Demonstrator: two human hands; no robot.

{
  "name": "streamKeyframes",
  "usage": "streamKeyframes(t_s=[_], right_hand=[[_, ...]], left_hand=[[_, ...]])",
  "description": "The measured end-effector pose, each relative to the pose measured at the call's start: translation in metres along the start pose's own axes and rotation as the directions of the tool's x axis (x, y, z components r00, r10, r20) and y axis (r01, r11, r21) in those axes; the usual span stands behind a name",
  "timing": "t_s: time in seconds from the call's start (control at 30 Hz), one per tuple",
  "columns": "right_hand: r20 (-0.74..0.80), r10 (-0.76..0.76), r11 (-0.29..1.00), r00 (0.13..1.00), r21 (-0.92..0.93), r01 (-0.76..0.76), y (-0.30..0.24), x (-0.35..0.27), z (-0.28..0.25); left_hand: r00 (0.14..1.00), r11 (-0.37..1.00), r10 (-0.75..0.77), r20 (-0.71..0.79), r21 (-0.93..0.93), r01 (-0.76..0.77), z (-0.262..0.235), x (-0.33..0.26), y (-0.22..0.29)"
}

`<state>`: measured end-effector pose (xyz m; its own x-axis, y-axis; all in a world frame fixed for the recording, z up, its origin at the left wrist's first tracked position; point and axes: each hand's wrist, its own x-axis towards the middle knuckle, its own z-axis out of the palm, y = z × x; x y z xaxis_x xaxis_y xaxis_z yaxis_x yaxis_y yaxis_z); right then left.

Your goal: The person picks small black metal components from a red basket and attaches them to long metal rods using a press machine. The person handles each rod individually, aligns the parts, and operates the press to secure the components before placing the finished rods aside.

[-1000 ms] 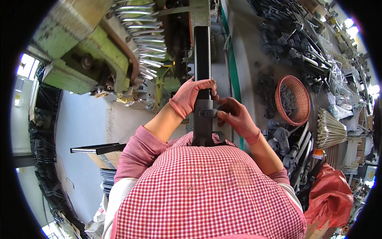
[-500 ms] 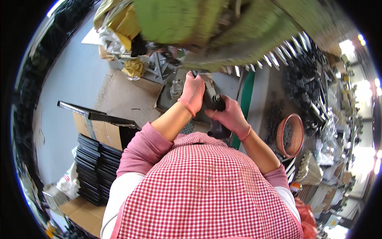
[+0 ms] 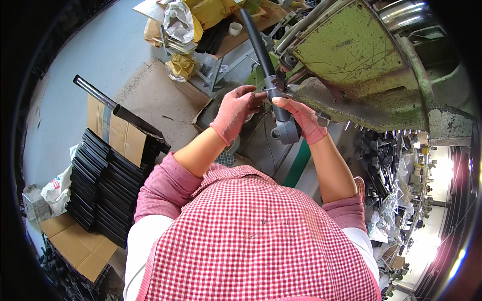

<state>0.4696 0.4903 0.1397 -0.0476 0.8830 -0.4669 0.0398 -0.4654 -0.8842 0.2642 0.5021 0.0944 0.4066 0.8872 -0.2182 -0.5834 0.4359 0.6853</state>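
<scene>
Right hand (image 3: 304,118) grips black tube (image 3: 259,46); left hand (image 3: 233,113) loosely open alongside; green machine (image 3: 351,57) near, cardboard (image 3: 153,95) on grey floor (image 3: 118,45).

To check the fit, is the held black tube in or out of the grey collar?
In: the black tube runs into the grey collar; how deep, I cannot tell.

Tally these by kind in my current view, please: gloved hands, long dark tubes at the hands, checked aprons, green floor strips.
Gloved hands: 2 (left hand, right hand)
Long dark tube at the hands: 1
Checked apron: 1
Green floor strip: 1
Total: 5
</scene>
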Motion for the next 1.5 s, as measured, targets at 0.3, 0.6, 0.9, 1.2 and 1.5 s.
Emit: streamKeyframes(t_s=[0.3,0.6,0.9,1.2,1.5], right_hand=[[-0.103,-0.288,0.646,0.952,-0.755,0.114,-0.009,-0.015,0.033],[-0.236,-0.295,0.524,0.926,-0.85,-0.05,0.011,-0.006,0.054],[-0.24,-0.384,0.562,0.892,-0.827,0.02,0.025,-0.01,0.047],[-0.164,-0.287,0.622,0.944,-0.781,0.054,0.023,-0.016,0.048],[-0.294,-0.058,0.943,0.954,-0.33,-0.044,0.072,-0.08,-0.016]], left_hand=[[0.983,0.922,-0.166,0.082,0.367,0.125,-0.017,0.056,0.028],[0.966,0.826,-0.255,-0.034,0.512,0.236,-0.053,0.095,0.021],[0.958,0.871,-0.284,-0.031,0.41,0.272,-0.05,0.082,0.041],[0.972,0.84,-0.236,-0.005,0.502,0.207,-0.066,0.104,0.04],[0.968,0.957,-0.247,-0.033,0.147,0.249,-0.116,0.129,0.059]])
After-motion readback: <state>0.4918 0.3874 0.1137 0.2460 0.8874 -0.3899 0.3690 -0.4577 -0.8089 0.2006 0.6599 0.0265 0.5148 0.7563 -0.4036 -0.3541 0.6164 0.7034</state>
